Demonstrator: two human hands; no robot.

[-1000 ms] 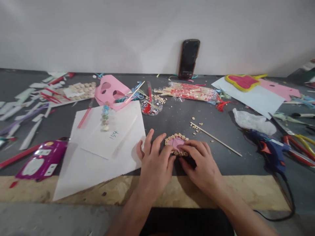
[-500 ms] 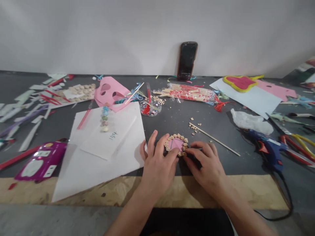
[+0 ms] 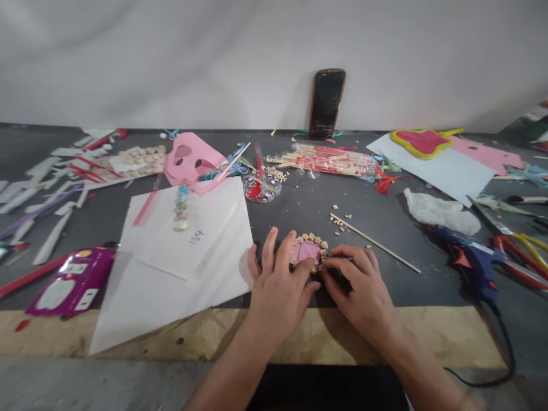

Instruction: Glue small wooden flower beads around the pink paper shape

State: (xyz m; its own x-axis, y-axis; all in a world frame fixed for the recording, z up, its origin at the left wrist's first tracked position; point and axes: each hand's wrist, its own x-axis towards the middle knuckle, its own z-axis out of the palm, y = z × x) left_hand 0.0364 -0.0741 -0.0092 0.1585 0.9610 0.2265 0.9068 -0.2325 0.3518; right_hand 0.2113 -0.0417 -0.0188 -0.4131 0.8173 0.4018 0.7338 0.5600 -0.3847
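Observation:
A small pink paper piece (image 3: 309, 251) with a rim of little tan wooden bits lies on the dark table in front of me. My left hand (image 3: 278, 279) holds it from the left, index finger at its edge and thumb on its lower side, other fingers spread. At the lower right rim, my right hand (image 3: 355, 279) has thumb and fingertips pinched together. Whatever is in that pinch is too small or hidden to make out. Loose wooden bits (image 3: 338, 224) are scattered just beyond, beside a thin wooden stick (image 3: 377, 244).
White paper sheets (image 3: 128, 285) and a purple packet (image 3: 72, 282) lie left. A blue glue gun (image 3: 471, 260), scissors (image 3: 509, 251) and crumpled plastic (image 3: 440, 211) are right. Behind are bagged sticks (image 3: 329, 160), a pink mask (image 3: 192, 154) and a phone (image 3: 326, 103) against the wall.
My left thumb and fingers have shifted slightly on the pink piece, which sits a little further right in view. The right hand keeps its pinch at the rim.

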